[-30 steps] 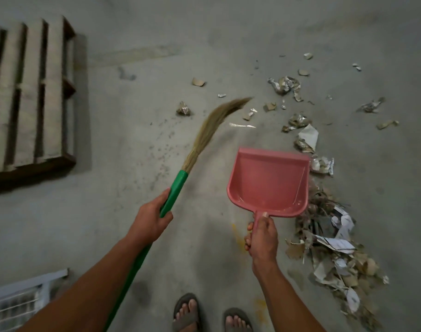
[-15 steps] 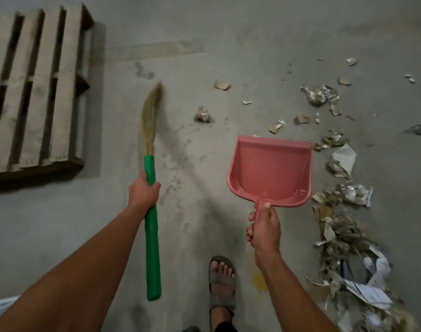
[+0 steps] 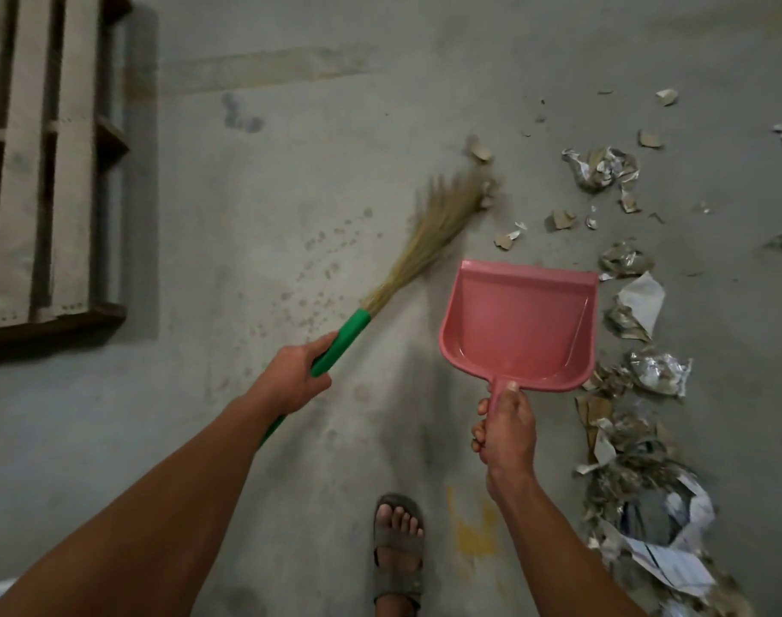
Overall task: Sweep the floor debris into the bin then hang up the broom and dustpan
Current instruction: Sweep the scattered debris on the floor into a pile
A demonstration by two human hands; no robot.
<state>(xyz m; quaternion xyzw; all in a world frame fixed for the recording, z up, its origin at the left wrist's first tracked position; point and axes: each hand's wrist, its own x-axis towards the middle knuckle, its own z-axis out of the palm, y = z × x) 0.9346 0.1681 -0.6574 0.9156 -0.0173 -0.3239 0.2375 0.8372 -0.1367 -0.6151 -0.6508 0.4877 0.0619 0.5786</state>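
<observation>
The left hand point(image 3: 291, 379) grips the broom point(image 3: 425, 236), its bristles pointing up-right toward loose scraps point(image 3: 603, 169); the right hand point(image 3: 505, 427) grips the empty dustpan point(image 3: 520, 322), nearer the debris.

warehouse-like space | bare concrete floor point(image 3: 291, 171) | wooden pallet point(image 3: 46, 171)

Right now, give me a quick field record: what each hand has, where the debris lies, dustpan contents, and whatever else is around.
left hand: grips green broom handle
broom bristles: angled up-right, at the scattered scraps
right hand: grips pink dustpan by its handle
dustpan contents: nothing visible inside
debris: paper and foil scraps on the floor right of the dustpan
wooden pallet: far left
bin: not in view
</observation>
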